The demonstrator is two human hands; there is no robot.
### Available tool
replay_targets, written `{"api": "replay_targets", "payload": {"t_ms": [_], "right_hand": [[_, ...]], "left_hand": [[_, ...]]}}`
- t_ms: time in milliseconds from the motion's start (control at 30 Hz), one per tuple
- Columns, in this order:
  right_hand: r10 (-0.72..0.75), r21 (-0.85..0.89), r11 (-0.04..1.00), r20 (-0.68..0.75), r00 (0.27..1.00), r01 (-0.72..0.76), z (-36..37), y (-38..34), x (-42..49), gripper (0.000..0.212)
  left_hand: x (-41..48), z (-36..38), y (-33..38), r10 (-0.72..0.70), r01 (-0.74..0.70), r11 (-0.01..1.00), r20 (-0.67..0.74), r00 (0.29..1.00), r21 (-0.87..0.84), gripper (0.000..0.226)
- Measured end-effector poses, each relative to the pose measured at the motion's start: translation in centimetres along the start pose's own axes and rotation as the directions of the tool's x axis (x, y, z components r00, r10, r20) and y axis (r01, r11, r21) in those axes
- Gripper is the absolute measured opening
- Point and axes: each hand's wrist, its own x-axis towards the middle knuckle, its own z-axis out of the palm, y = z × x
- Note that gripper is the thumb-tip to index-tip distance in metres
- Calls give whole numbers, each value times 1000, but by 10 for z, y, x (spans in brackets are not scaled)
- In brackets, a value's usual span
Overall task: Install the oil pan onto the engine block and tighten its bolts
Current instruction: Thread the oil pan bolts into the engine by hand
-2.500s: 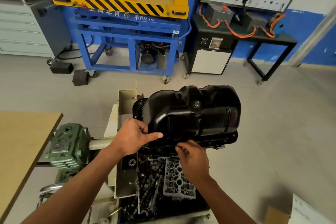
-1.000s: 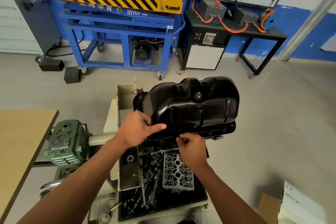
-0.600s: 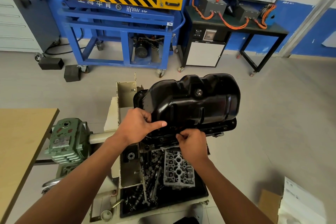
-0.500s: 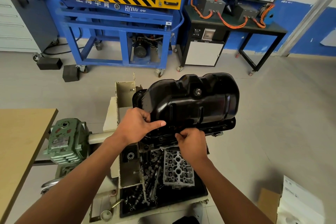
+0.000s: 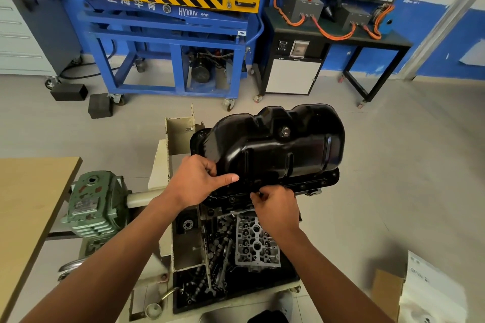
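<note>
The oil pan (image 5: 273, 149) is sitting dome-up on the engine block (image 5: 223, 202), which is mostly hidden beneath it. The pan is glossy black pressed metal, with a stepped, humped crown, shallow ribs running down its near wall and a hex drain plug (image 5: 285, 131) showing near the top. A flat flange (image 5: 312, 183) dotted with bolt holes is running around its base.

The left hand (image 5: 195, 182) is resting against the pan's near-left wall, thumb stretched out flat to the right and fingers curling in at the pan's edge; it is bracing rather than closing around anything. The right hand (image 5: 277, 208) is working at the flange's near edge, fingertips (image 5: 256, 194) pinched together on something small there; what it is cannot be made out.

Below the hands, a black tray (image 5: 183, 296) is holding a cylinder head (image 5: 256, 241) and loose dark engine parts (image 5: 217, 257). A green gearbox (image 5: 91, 204) is standing to the left, joined to a cream stand (image 5: 162, 165). A wooden table (image 5: 29, 196) is showing at far left. Beyond, a blue lift cart (image 5: 170, 42) with a yellow striped top and a black bench (image 5: 336, 39) with orange cables are standing by the wall.
</note>
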Motion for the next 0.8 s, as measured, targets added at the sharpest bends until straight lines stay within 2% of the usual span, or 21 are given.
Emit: {"api": "replay_targets", "payload": {"t_ms": [133,400,500,600,733,800], "right_hand": [[17,-26,1000,-6,1000,-17,2,-3,0,29],[7,-87,996,-6,1000,-8,-2,-3,0,41],[-3,-50,999,-11,1000,2,-1,-3,0,34],[-13,-102,995,-11,1000,12,0,-4,0,28],[-12,-158,987,2,1000,12,-2,-4,1,38],[-12,-134,991,9,1000,13,-4,-3,0,41]], "left_hand": [[-1,0,1,5,-4,1000,-8,1000,3,62],[-2,0,3,6,-6,1000,-7,1000,4,60],[-3,-1,3,-8,8,1000,-2,1000,16,61],[-2,-1,5,-23,23,1000,6,1000,19,61],[-3,-1,6,-12,12,1000,2,1000,12,62],[-4,0,6,-4,4,1000,-1,1000,8,62]]}}
